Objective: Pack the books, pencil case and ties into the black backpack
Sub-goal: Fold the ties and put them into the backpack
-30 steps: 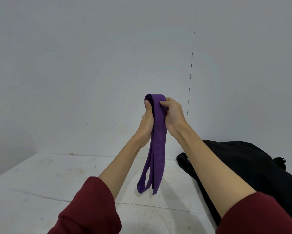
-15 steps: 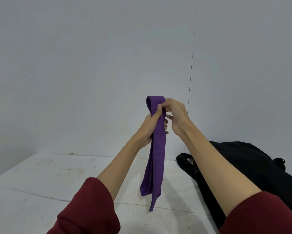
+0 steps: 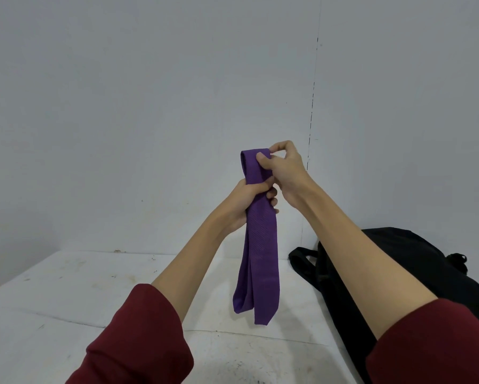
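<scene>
A folded purple tie (image 3: 260,245) hangs in the air in front of me, its loose ends dangling above the table. My left hand (image 3: 246,200) grips the tie a little below its top fold. Higher up, my right hand (image 3: 282,170) pinches the top fold between thumb and fingers. The black backpack (image 3: 415,270) lies on the table at the right, partly hidden behind my right forearm. No books or pencil case are in view.
A scuffed white table (image 3: 94,286) spreads below my arms, ending at a plain grey wall (image 3: 149,106). One black strap (image 3: 302,259) of the backpack reaches left toward the hanging tie.
My left hand has slid down the tie from the top fold. My right hand has shifted up and now pinches the fold. The hanging ends have evened out.
</scene>
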Tool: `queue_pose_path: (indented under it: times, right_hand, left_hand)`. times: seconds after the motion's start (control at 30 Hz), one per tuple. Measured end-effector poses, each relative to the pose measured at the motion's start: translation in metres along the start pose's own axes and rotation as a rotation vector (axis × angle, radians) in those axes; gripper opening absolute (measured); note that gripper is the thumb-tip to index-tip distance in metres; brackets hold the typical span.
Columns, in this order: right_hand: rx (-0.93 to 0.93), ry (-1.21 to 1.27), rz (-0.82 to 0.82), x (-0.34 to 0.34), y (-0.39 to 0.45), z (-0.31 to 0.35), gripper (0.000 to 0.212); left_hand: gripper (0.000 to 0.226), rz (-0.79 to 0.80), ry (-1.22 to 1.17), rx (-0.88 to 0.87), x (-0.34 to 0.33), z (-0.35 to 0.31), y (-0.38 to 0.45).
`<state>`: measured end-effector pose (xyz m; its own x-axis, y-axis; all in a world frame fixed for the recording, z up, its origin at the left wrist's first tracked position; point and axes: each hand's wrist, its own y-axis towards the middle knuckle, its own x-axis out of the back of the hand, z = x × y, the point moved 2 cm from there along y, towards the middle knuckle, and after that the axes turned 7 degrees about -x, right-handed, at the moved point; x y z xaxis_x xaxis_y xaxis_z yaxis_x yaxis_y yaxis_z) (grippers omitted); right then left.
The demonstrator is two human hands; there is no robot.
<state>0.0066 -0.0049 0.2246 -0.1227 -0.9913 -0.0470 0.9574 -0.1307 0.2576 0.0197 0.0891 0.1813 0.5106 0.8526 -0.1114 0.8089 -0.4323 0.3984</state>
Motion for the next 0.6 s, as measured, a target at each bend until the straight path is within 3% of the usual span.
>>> queue_pose_path:
  times: [0.23, 0.47, 0.6]
  right_hand:
    - [0.096, 0.108, -0.008, 0.001, 0.001, 0.012, 0.020]
    - [0.064, 0.132, 0.037, 0.002, 0.002, 0.002, 0.010]
    - [-0.181, -0.082, 0.198, 0.017, -0.009, -0.036, 0.044]
  left_hand:
    - [0.008, 0.022, -0.069, 0.043, 0.001, 0.009, -0.004]
    - [0.029, 0.061, -0.322, 0.132, -0.004, 0.029, -0.014]
    - [0.030, 0.065, -0.328, 0.158, 0.004, 0.030, -0.016]
